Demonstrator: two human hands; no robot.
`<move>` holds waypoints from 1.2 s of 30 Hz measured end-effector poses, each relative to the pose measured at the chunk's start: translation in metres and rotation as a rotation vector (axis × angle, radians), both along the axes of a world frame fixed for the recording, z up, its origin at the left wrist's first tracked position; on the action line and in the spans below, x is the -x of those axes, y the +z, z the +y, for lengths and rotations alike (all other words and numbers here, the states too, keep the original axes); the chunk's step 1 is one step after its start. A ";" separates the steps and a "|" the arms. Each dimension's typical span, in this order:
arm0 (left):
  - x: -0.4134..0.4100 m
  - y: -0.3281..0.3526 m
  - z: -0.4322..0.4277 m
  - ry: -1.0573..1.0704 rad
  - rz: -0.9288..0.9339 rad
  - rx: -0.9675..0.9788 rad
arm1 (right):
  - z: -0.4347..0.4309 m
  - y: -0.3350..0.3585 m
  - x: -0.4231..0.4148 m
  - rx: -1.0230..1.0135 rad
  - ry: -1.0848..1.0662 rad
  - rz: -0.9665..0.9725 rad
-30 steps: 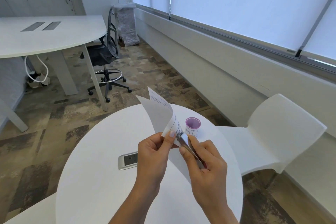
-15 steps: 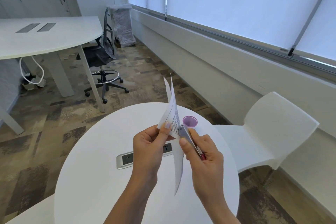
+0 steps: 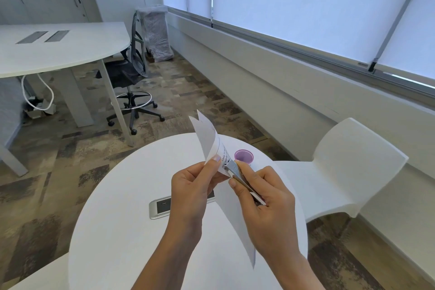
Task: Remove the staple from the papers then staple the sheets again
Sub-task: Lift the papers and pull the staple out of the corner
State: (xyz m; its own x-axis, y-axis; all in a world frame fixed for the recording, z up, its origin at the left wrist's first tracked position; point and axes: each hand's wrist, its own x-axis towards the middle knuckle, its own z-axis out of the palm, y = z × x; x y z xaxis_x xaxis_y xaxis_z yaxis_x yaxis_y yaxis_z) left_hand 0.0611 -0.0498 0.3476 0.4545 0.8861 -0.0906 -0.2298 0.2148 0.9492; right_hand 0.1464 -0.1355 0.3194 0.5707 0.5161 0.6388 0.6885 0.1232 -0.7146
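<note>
Papers (image 3: 209, 139): white sheets with black print near the gripped corner. Curled into a loose cone, upper corners fanned apart and pointing up, lower corner hanging to a point between the wrists. Held in the air over the round white table (image 3: 113, 231), touching no part of it.

Silver metal tool (image 3: 233, 168): narrow and shiny, tip set against the printed corner of the papers.

Left hand (image 3: 190, 193): raised, pinching the papers at the printed corner, thumb pressed flat on the sheet.

Right hand (image 3: 266, 200): curled round the silver metal tool, thumb laid along its side.

Purple cup (image 3: 243, 156): upright on the table, just behind the hands.

Power socket panel (image 3: 162, 206): set flush in the tabletop, partly hidden by the left hand.
</note>
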 end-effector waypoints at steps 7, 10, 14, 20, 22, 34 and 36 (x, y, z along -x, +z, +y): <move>0.000 -0.001 -0.003 0.007 0.036 -0.111 | -0.001 0.002 0.003 0.064 -0.091 -0.093; -0.001 0.000 -0.004 0.041 0.029 -0.111 | -0.001 0.005 0.004 0.072 -0.108 -0.090; -0.002 0.001 -0.005 0.020 0.037 -0.142 | 0.002 0.003 -0.001 0.056 -0.122 -0.115; -0.003 0.001 -0.003 0.005 0.053 -0.125 | 0.005 -0.002 -0.003 0.048 -0.110 -0.054; -0.004 -0.002 -0.004 -0.038 0.066 -0.143 | 0.007 0.002 -0.001 -0.012 -0.037 0.052; -0.005 0.009 0.007 0.016 -0.084 -0.060 | 0.006 0.006 -0.001 -0.093 0.082 0.150; -0.006 0.010 0.007 0.018 -0.088 -0.047 | 0.007 0.008 -0.002 -0.086 0.068 0.110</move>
State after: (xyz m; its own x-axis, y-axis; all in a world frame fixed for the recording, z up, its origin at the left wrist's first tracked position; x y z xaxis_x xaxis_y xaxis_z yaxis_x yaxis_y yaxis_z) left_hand 0.0666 -0.0429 0.3576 0.4425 0.8967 -0.0090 -0.3164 0.1654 0.9341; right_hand 0.1483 -0.1280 0.3277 0.6052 0.5019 0.6179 0.5948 0.2309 -0.7700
